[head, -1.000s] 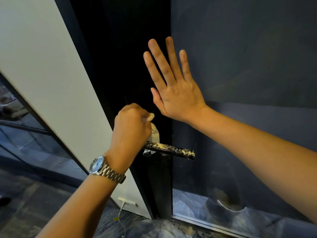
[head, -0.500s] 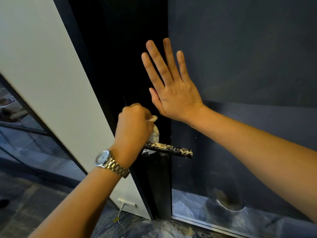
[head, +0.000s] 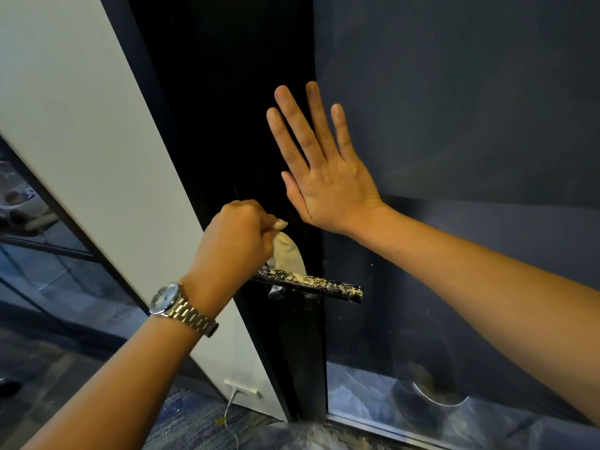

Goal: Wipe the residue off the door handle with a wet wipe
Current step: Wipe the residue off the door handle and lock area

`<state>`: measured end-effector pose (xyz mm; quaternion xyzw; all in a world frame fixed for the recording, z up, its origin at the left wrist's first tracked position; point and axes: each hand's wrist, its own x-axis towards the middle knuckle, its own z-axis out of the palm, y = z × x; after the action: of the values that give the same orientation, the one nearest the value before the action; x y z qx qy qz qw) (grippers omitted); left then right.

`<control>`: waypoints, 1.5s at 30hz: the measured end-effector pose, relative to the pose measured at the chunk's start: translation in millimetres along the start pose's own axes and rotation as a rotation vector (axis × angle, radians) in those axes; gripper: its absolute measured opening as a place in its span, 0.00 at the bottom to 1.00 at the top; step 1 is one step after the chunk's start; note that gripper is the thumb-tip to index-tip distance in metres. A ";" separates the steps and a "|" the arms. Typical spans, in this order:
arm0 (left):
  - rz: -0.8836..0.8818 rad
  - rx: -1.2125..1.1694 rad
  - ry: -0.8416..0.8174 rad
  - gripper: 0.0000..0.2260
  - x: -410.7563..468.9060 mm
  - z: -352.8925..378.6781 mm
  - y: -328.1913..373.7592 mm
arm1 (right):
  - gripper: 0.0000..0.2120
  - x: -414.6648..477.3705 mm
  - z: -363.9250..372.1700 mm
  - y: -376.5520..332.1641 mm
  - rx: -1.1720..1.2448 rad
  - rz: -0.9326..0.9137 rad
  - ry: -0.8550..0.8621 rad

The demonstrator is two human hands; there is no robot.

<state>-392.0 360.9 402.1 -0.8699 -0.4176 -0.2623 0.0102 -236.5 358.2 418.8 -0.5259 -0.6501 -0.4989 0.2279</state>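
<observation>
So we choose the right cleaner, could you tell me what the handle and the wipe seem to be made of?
The handle: probably black-coated metal, glossy between pale crusted flecks. The wipe: soft off-white nonwoven or cloth, bunched and creased in the left hand.

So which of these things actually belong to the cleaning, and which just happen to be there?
Part of the job:
- door handle, speckled with pale residue
- wet wipe, bunched, reaching down to the handle
- left hand, gripping the wipe
- right hand, flat against the door

Just there:
- wristwatch
- white wall panel
- white socket near the floor
</observation>
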 end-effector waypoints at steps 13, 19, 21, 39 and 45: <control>0.072 0.129 -0.114 0.11 0.7 4.3 7.2 | 0.28 -0.1 -0.6 0.1 -0.029 -0.004 0.007; 0.016 -0.004 0.030 0.08 3.1 1.1 -9.2 | 0.28 -0.8 -0.2 1.7 -0.014 -0.015 0.017; -0.053 -0.057 0.150 0.06 4.0 -2.7 -11.8 | 0.27 -1.1 -0.3 2.4 0.003 -0.018 0.023; 0.141 -0.100 0.214 0.02 10.9 0.3 8.6 | 0.27 -7.8 -3.7 8.1 0.068 -0.040 0.073; -0.079 -0.220 0.139 0.06 1.7 -1.7 -19.5 | 0.27 -7.8 -3.2 7.0 0.067 -0.042 0.048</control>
<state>-406.2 374.5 400.5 -0.8282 -0.4186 -0.3666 -0.0668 -228.2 351.4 416.5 -0.4920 -0.6717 -0.4939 0.2505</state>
